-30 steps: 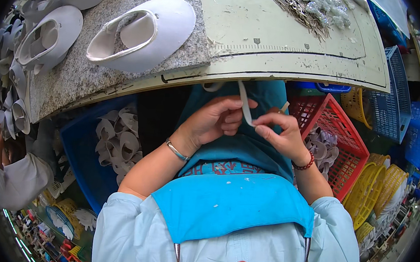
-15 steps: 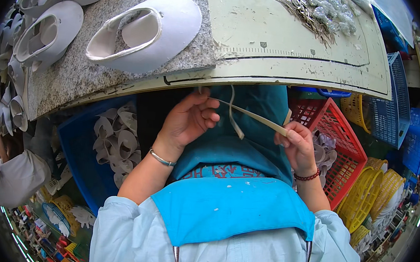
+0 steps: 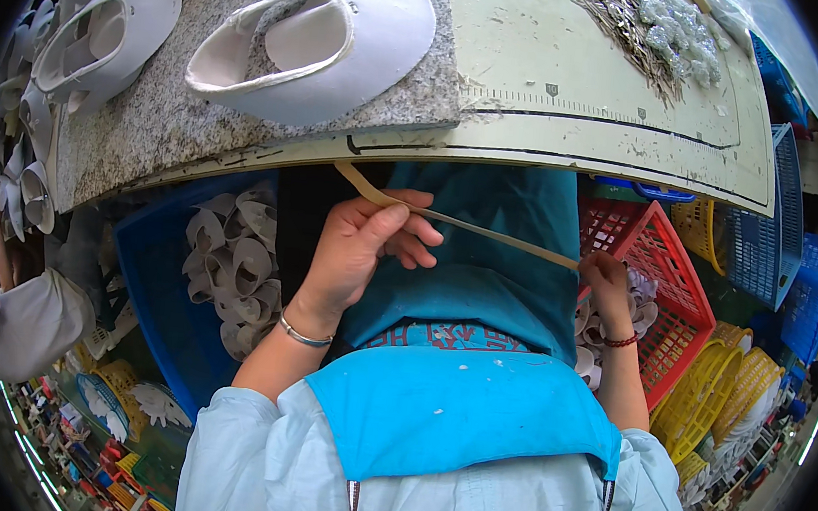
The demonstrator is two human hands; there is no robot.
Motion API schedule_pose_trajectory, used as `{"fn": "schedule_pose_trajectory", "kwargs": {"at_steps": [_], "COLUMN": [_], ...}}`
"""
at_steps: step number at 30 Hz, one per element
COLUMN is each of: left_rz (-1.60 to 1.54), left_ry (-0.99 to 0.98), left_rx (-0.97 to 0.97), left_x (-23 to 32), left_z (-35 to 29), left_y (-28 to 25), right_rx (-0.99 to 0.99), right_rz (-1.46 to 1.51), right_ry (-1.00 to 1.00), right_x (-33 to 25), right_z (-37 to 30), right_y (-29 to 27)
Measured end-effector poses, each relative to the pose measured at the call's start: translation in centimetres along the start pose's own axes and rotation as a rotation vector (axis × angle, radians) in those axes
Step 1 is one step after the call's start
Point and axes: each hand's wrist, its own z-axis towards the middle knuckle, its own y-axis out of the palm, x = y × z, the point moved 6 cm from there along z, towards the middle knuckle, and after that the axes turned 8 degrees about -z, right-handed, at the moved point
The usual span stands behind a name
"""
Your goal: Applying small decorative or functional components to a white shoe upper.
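Observation:
A long, narrow beige strip [image 3: 498, 236] is stretched between my hands, below the table's front edge. My left hand [image 3: 363, 242] pinches it between thumb and forefinger, the other fingers loosely curled. Beyond that thumb, the strip's wider free end bends up toward the table edge. Farther right and slightly lower, my right hand [image 3: 607, 287] is closed on the strip's other end; its fingertips are partly hidden. On the stone slab [image 3: 413, 95] above my left hand lies a white piece [image 3: 373, 53] shaped like a shoe upper, with an oval opening.
More white pieces [image 3: 117, 30] lie at the slab's left. Thin metal-coloured sticks and clear plastic [image 3: 661, 44] sit on the table's far right. A blue bin [image 3: 157, 302] and a red crate [image 3: 672, 308] flank my lap. Yellow baskets [image 3: 699, 393] stand at right; another person's white sleeve [image 3: 29, 320] shows at left.
My right hand has moved right and slightly down, drawing the strip out longer. My left hand has lowered and now pinches the strip farther along. The loose hanging end no longer shows.

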Motion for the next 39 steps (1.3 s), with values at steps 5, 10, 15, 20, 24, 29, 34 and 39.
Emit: {"fn": "schedule_pose_trajectory", "kwargs": {"at_steps": [5, 10, 15, 20, 24, 29, 34, 39], "left_rz": [0.217, 0.229, 0.274, 0.209, 0.211, 0.482, 0.791, 0.765], "left_ry": [0.14, 0.176, 0.201, 0.196, 0.239, 0.58, 0.832, 0.736], "left_rx": [0.022, 0.046, 0.166, 0.165, 0.177, 0.108, 0.01, -0.015], "left_x": [0.1, -0.1, -0.3, 0.3, 0.8, 1.7, 2.2, 1.8], "left_z": [-0.2, -0.1, -0.4, -0.9, -1.5, -1.9, -2.3, -2.2], "left_y": [0.6, 0.9, 0.0, 0.9, 1.4, 2.1, 4.0, 3.9], "right_rx": [0.117, 0.303, 0.304, 0.148, 0.092, -0.04, -0.043, -0.128], "right_rz": [-0.917, -0.869, -0.425, -0.295, -0.118, 0.097, 0.185, 0.19], "right_ry": [-0.257, -0.469, -0.889, -0.997, -0.926, -0.772, -0.778, -0.823], "right_x": [-3.9, -9.9, -20.4, -23.5, -22.5, -22.1, -22.6, -22.7], "right_z": [0.8, 1.0, -1.9, -2.4, -1.7, -1.8, -2.2, -2.5], "right_y": [1.0, 3.1, 6.7, 10.4, 10.8, 11.6, 12.1, 12.2]}}
